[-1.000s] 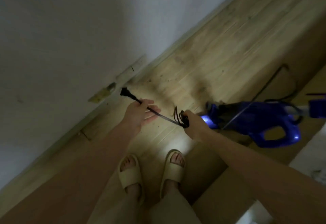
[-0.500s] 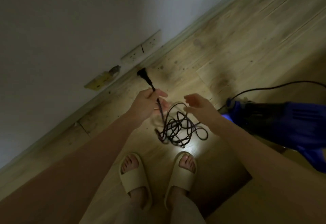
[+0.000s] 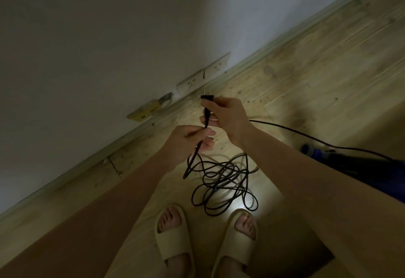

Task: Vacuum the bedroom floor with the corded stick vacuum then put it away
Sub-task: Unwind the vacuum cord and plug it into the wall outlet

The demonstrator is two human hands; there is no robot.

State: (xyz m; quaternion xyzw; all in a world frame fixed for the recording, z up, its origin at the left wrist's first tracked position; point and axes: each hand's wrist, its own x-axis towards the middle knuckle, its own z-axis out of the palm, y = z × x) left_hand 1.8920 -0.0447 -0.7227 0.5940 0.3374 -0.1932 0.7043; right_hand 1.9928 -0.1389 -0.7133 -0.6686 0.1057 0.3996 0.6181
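My right hand grips the black plug of the vacuum's cord, prongs pointing up toward the white wall socket strip just above it. Just below, my left hand pinches the same cord. From there the black cord drops into a loose tangle on the wooden floor in front of my feet. One strand runs right to the blue stick vacuum, which lies on the floor at the right edge, partly hidden by my right forearm.
A white wall and pale skirting board run diagonally across the view. A yellowish damaged socket plate sits left of the white strip. My feet in cream slippers stand below the cord pile. The room is dim, with a bright patch near my feet.
My right hand let the coiled cord fall to the floor, then took the plug end. My left hand slid down the cord. The view shifted closer to the sockets.
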